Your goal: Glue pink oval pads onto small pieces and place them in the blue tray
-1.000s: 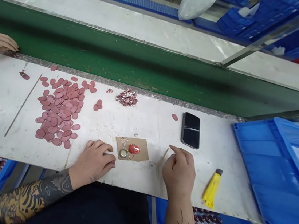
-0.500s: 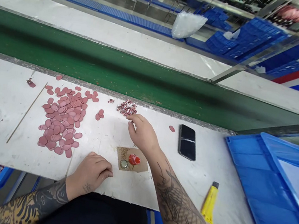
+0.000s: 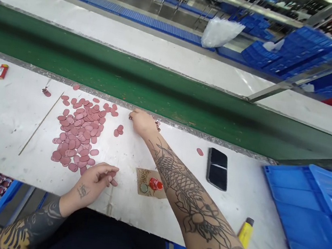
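Observation:
My right hand (image 3: 143, 123) reaches to the far edge of the white table. Its fingertips are pinched on a small shiny dark-and-pink ornament (image 3: 130, 117), mostly covered by the fingers. Behind that wrist shows part of a heap of similar ornaments (image 3: 157, 126). Low beside the pile of flat pink oval pieces (image 3: 81, 129), my left hand (image 3: 92, 184) has its fingers curled together; what they hold, if anything, I cannot make out. A brown card (image 3: 142, 174), partly behind my right forearm, carries a red-topped item (image 3: 155, 184), a bottle cap (image 3: 144, 188) and small gold bits.
A phone (image 3: 217, 169), a lone pink oval (image 3: 200, 152) and a yellow tube (image 3: 245, 233) lie to the right, near a blue crate (image 3: 290, 206). A red lighter (image 3: 2, 71) lies far left. A green belt (image 3: 115, 66) runs beyond the table.
My right hand has moved left from the ornament heap to a single ornament. My left hand has turned, its fingers now curled near the ovals. The view has shifted slightly left.

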`<state>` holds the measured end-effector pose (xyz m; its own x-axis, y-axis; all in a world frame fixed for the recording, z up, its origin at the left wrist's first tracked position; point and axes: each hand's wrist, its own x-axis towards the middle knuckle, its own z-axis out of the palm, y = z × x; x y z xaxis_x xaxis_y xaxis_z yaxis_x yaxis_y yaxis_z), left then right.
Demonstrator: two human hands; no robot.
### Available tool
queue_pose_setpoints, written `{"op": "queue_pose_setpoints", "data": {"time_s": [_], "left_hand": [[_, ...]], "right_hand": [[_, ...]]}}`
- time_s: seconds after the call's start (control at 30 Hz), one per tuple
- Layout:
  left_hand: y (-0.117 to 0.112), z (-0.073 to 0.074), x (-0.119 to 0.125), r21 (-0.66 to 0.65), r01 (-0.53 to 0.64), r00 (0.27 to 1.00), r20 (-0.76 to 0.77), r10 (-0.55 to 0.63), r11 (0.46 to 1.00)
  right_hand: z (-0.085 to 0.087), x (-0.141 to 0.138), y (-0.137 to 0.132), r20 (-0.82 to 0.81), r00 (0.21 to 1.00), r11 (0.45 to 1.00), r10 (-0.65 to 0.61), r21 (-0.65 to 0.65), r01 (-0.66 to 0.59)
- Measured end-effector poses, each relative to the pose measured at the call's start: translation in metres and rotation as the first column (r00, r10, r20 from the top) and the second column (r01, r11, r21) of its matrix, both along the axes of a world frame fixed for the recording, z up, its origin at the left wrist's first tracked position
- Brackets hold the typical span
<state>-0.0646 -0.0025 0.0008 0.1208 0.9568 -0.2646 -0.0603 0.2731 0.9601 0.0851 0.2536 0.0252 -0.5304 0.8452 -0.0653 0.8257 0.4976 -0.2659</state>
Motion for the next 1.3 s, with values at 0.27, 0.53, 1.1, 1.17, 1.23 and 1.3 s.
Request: {"op": "queue_pose_setpoints", "data": {"time_s": [0.27,0.53,1.1,1.17,1.23,1.3], "left_hand": [[0.0,0.016,-0.002,-0.123,-0.071,0.989,0.122,0.086,0.99],[-0.004,0.026,0.025,-0.113,0.067,0.986,0.158,-0.049,0.991],[-0.002,0.027,0.028,-0.145,0.309,0.86,0.465,-0.211,0.94],[-0.003,0.028,0.028,-0.133,0.28,0.854,0.488,-0.183,0.951],[-0.005,0.029,0.029,-0.117,0.255,0.844,0.512,-0.162,0.96],[-0.006,0.028,0.03,-0.104,0.241,0.837,0.526,-0.152,0.965]], "right_hand": [[0.036,0.029,-0.114,-0.632,0.749,0.978,-0.198,-0.18,0.107],[0.032,0.048,-0.259,-0.819,0.494,0.889,-0.293,-0.424,-0.175],[0.034,0.068,-0.282,-0.862,0.36,0.932,-0.357,-0.353,0.079],[0.032,0.068,-0.284,-0.85,0.408,0.943,-0.333,-0.299,0.145],[0.033,0.067,-0.285,-0.83,0.472,0.954,-0.298,-0.237,0.185],[0.036,0.066,-0.284,-0.818,0.504,0.957,-0.278,-0.192,0.218]]}}
